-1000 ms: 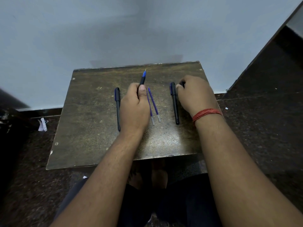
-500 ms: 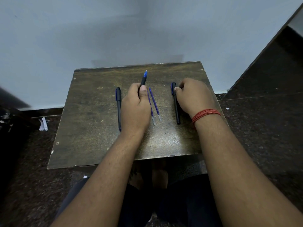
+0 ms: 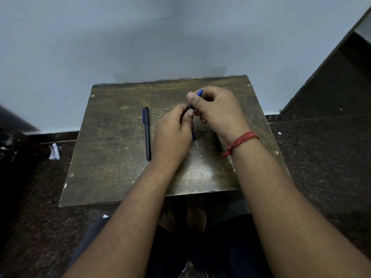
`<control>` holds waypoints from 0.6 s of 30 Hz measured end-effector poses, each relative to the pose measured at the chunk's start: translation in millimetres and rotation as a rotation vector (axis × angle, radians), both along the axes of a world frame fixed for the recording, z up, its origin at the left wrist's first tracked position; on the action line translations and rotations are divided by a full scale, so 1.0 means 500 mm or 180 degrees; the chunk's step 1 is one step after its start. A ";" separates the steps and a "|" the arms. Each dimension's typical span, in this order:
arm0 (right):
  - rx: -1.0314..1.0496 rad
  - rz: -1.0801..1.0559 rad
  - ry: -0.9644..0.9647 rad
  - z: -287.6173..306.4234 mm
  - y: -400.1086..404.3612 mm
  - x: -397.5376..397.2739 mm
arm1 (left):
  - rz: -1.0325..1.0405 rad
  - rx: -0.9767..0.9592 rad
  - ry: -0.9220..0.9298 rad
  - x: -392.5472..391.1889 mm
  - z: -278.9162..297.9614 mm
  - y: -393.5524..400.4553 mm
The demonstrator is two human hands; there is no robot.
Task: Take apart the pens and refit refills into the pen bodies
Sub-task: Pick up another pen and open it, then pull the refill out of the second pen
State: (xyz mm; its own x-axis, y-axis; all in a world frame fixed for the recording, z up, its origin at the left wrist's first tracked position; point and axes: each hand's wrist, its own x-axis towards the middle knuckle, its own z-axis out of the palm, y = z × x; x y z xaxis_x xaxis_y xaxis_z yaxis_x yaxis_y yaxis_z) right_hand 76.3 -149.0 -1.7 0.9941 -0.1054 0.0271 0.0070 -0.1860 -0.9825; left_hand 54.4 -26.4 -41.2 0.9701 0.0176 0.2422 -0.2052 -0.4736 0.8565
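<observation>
**Both hands working on one pen above the desk**

Over the middle of the desk (image 3: 112, 177), both hands are meeting on a single pen (image 3: 191, 106). The left hand (image 3: 172, 135) is gripping the dark body with curled fingers, and the right hand (image 3: 216, 109) is pinching the upper part, where the blue tip (image 3: 200, 92) is showing past the thumb. The long axis of this pen is running away from the person and a little to the right, so the right hand is holding the far end and the left hand the near end. In my judgement the coming move is a pull or a twist along this axis, to separate the two parts.

A second pen (image 3: 147, 133), capped, is lying on the desk just left of the left hand, pointing almost straight away from the person. A loose refill (image 3: 195, 139) is partly visible below the hands, between the wrists; the rest is hidden.
</observation>
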 end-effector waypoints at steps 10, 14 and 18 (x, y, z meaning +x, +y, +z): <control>0.0755 -0.0222 -0.0010 -0.015 -0.007 0.006 | 0.0115 0.0194 0.0036 -0.009 0.013 -0.001; 0.0920 -0.0137 -0.0115 -0.019 -0.013 0.008 | -0.0025 -0.0019 0.0149 -0.015 0.020 -0.005; 0.0916 -0.0058 -0.0236 -0.023 -0.015 0.010 | -0.0113 -0.0174 0.0312 -0.015 0.026 -0.006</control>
